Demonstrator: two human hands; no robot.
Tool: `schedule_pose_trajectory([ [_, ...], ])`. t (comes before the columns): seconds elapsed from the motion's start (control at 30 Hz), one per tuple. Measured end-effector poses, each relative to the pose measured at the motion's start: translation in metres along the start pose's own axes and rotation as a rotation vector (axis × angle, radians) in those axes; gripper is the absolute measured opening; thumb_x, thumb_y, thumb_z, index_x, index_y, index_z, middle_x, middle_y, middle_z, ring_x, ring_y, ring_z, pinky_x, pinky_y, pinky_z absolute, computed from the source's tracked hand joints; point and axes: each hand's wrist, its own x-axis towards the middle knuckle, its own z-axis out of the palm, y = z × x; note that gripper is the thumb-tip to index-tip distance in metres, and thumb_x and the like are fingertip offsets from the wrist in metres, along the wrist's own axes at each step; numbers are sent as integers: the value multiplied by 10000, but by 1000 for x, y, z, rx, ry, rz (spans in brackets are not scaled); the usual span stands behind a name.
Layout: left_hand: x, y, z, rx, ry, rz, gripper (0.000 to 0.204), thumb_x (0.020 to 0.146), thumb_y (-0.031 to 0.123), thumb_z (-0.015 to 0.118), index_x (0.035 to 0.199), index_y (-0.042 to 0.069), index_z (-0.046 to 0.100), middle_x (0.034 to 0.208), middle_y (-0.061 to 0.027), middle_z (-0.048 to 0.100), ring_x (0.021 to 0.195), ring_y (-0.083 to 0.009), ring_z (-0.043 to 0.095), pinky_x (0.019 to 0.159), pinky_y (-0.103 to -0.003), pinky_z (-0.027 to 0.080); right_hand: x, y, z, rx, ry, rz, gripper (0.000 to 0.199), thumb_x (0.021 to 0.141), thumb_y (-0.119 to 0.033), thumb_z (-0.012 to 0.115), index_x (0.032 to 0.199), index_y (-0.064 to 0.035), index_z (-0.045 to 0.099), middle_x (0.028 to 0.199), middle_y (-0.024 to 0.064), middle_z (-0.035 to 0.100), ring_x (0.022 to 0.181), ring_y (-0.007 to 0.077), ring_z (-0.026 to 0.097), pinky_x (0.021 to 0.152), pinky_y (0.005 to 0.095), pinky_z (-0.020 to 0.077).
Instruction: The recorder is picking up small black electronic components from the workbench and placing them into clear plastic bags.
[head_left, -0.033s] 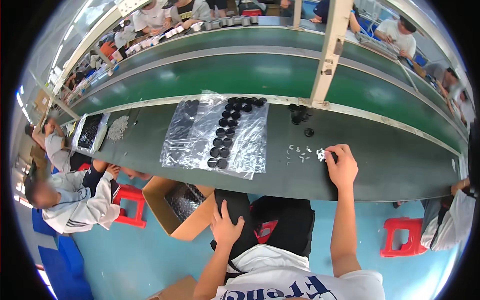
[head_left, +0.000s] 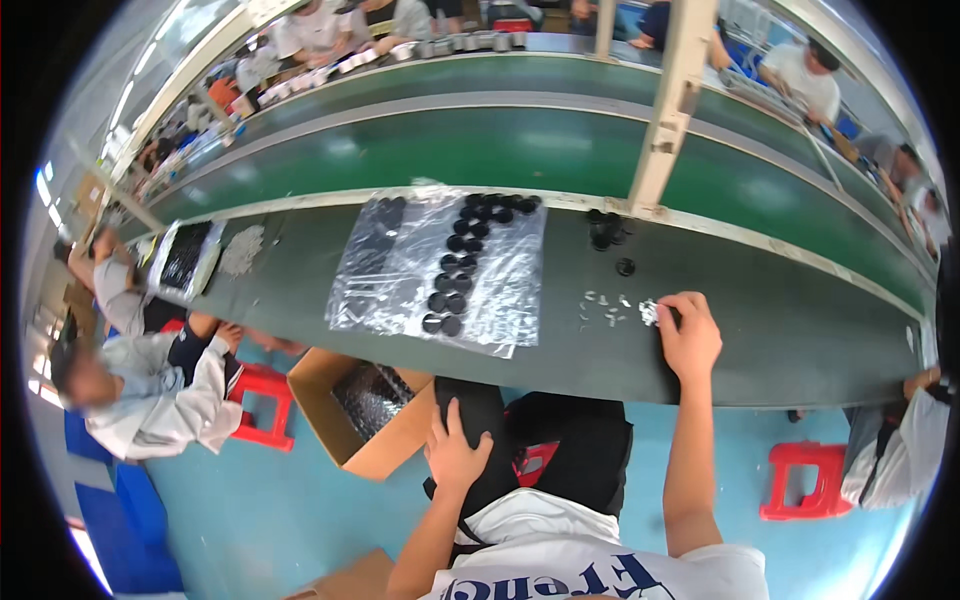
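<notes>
Two bare hands differ in reach here. Nearest, the left hand (head_left: 458, 455) rests spread on the dark-trousered left thigh (head_left: 470, 405), below the surface (head_left: 770, 345), with nothing seen in its grasp. Left of it, an open cardboard box (head_left: 398, 437) with clear wrapping (head_left: 368, 398) inside stands beyond the surface's near edge.

Farther out, the right hand (head_left: 692, 335) is over the surface, its fingers bent at the right side of a pile of small white pieces (head_left: 649, 313). Whether thumb and finger pinch a piece I cannot tell. The pile lies just left of those fingertips, so the right hand is by far the nearer; from the left hand it lies far and to the right. Left of the pile, loose white pieces (head_left: 612, 318) spread in a rough left-to-right band; each one's own long axis is too small to read.

Farther left, clear plastic bags (head_left: 385, 300) lie flat, with black round caps (head_left: 452, 301) in a double line whose long axis runs near to far, bending right at its far end. Beyond the white pieces lie a single black cap (head_left: 625, 267) and, farther, a black cluster (head_left: 603, 232) near the post (head_left: 668, 120). Past the rail is a green belt (head_left: 500, 145).
</notes>
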Motion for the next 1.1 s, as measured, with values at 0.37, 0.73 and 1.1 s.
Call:
schedule_pose_trajectory([
  [0.37,-5,1,-12,-16,-17,17,879,847,465,712,1596,219,324,1599,-222,321,1403,-435,421,1086,-599,419,-5,65,4,186,-49,2,237,1039,-239,637,1154,-40,694,1029,60,709,887,144,650,777,286,523],
  [0.73,0,-2,-4,-89,-31,20,882,837,470,703,1594,236,314,1610,-223,297,1412,-461,389,1063,-670,402,3,71,10,366,-10,124,163,1009,-152,616,1061,-20,697,954,21,710,735,90,595,622,233,468],
  [1.1,-2,-5,-7,-99,-37,1,880,830,476,702,1585,232,322,1603,-216,306,1422,-441,377,1082,-653,377,4,83,10,341,-42,158,151,984,-153,669,1045,-16,689,928,3,676,779,77,589,631,227,435],
])
